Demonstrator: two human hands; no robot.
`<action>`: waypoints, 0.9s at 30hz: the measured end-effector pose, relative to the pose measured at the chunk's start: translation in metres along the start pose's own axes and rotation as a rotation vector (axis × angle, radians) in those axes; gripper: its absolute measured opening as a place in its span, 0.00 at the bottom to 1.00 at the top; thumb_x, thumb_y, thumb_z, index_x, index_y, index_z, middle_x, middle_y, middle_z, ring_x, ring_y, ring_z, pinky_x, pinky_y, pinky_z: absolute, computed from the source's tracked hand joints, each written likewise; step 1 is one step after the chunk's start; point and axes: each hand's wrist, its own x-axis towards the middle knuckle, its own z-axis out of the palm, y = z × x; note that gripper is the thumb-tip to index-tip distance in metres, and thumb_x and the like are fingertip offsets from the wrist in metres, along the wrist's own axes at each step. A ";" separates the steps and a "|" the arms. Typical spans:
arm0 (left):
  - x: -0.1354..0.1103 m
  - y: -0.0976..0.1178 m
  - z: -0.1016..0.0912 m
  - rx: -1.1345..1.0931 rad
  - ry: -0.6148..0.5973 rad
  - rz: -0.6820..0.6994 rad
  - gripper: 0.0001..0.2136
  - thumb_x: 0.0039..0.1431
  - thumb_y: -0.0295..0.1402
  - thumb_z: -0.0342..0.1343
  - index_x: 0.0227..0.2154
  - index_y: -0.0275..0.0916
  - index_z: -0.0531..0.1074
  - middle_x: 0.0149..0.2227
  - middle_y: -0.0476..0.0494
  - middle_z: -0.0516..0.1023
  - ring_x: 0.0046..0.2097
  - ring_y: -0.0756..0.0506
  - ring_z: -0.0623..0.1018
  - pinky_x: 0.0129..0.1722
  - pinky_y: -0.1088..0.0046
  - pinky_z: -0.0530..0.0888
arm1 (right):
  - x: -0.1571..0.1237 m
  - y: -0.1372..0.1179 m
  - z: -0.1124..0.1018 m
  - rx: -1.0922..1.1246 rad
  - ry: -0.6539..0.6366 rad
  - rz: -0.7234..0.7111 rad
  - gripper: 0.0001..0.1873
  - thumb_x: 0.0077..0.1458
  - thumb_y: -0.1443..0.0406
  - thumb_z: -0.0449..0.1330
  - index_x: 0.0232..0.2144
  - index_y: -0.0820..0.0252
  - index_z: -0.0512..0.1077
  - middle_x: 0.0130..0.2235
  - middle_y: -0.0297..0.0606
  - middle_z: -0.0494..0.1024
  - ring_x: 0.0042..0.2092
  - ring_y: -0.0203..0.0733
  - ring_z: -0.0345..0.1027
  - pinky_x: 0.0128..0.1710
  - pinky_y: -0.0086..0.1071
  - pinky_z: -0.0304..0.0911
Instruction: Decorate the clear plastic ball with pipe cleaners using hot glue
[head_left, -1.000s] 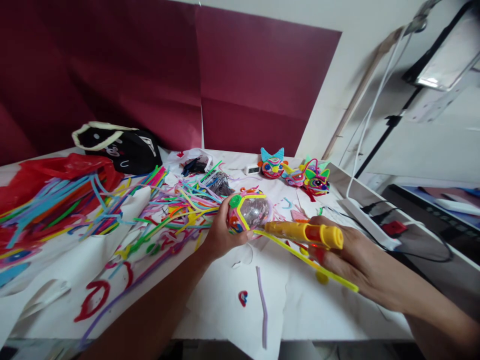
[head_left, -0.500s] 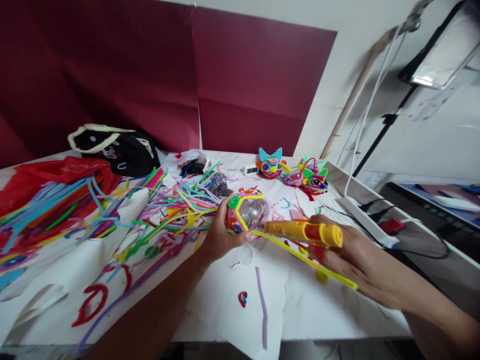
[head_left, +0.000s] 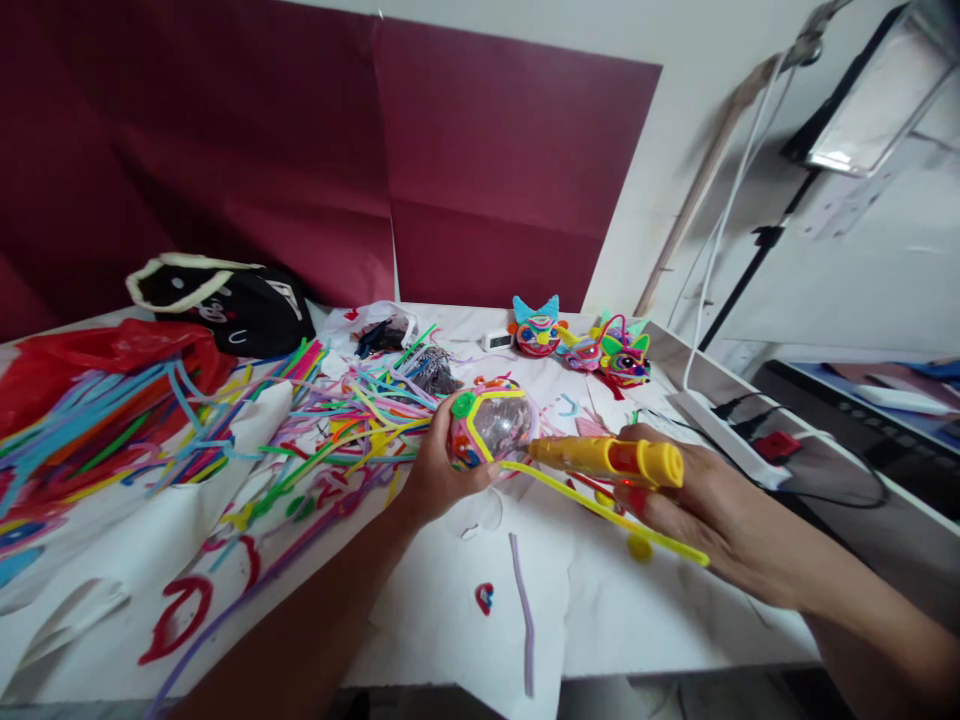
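My left hand (head_left: 442, 465) is closed around a clear round ball (head_left: 504, 428) whose left side is covered with colourful pipe cleaner pieces. A yellow pipe cleaner (head_left: 607, 512) bends along the ball's surface, and its loose end slants down to the right. In my right hand (head_left: 694, 515) is a yellow glue gun (head_left: 607, 459), its tip at or very near the ball's lower right side. Whether the tip touches the ball I cannot tell. Below lie a purple pipe cleaner (head_left: 524, 615) and a small red and blue coiled piece (head_left: 484, 598).
Loose pipe cleaners (head_left: 360, 420) heap at the left, beside a red plastic bag (head_left: 112, 350) and a black pouch (head_left: 232, 305). Decorated animal-like heads (head_left: 538, 332) stand at the back near a small white display device (head_left: 496, 341). A power strip (head_left: 739, 440) lies at the right.
The view has shifted slightly. Both hands, the ball and the glue gun keep nearly the same places relative to each other.
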 end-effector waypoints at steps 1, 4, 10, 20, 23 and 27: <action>0.000 0.001 0.000 -0.006 -0.002 0.002 0.43 0.40 0.37 0.69 0.60 0.38 0.58 0.60 0.31 0.69 0.62 0.31 0.71 0.62 0.53 0.70 | 0.000 0.000 0.000 0.006 0.001 0.000 0.10 0.69 0.62 0.47 0.35 0.55 0.64 0.35 0.36 0.72 0.31 0.40 0.67 0.33 0.34 0.64; 0.000 0.003 0.000 -0.027 -0.005 -0.004 0.43 0.39 0.38 0.69 0.60 0.39 0.58 0.61 0.32 0.69 0.63 0.30 0.71 0.62 0.53 0.70 | -0.001 0.000 -0.001 0.018 0.011 0.020 0.10 0.69 0.61 0.46 0.35 0.55 0.64 0.36 0.37 0.71 0.31 0.40 0.66 0.32 0.35 0.63; 0.000 0.008 0.001 -0.047 -0.016 -0.040 0.43 0.39 0.37 0.68 0.60 0.38 0.58 0.61 0.31 0.69 0.63 0.30 0.70 0.62 0.54 0.69 | -0.002 0.000 -0.002 0.044 0.015 0.032 0.11 0.69 0.60 0.47 0.34 0.55 0.63 0.35 0.37 0.71 0.30 0.41 0.65 0.31 0.36 0.63; 0.001 0.005 0.002 -0.010 -0.007 -0.031 0.41 0.38 0.37 0.68 0.58 0.37 0.59 0.60 0.30 0.69 0.62 0.30 0.71 0.62 0.53 0.68 | 0.000 0.000 0.002 -0.004 -0.054 -0.016 0.10 0.69 0.64 0.45 0.35 0.55 0.63 0.37 0.37 0.70 0.34 0.40 0.66 0.36 0.38 0.64; 0.001 0.002 0.002 -0.023 -0.019 -0.016 0.43 0.39 0.38 0.68 0.60 0.37 0.58 0.60 0.30 0.69 0.62 0.30 0.70 0.62 0.52 0.68 | 0.000 0.000 0.005 -0.005 -0.081 0.009 0.09 0.69 0.64 0.45 0.36 0.55 0.62 0.37 0.38 0.71 0.34 0.41 0.66 0.35 0.39 0.64; 0.000 -0.001 0.001 -0.015 -0.030 0.009 0.43 0.40 0.39 0.68 0.61 0.37 0.57 0.60 0.29 0.68 0.63 0.29 0.69 0.64 0.51 0.65 | 0.001 -0.001 0.007 -0.016 -0.101 0.024 0.08 0.68 0.64 0.46 0.36 0.55 0.62 0.38 0.40 0.73 0.36 0.43 0.67 0.35 0.41 0.64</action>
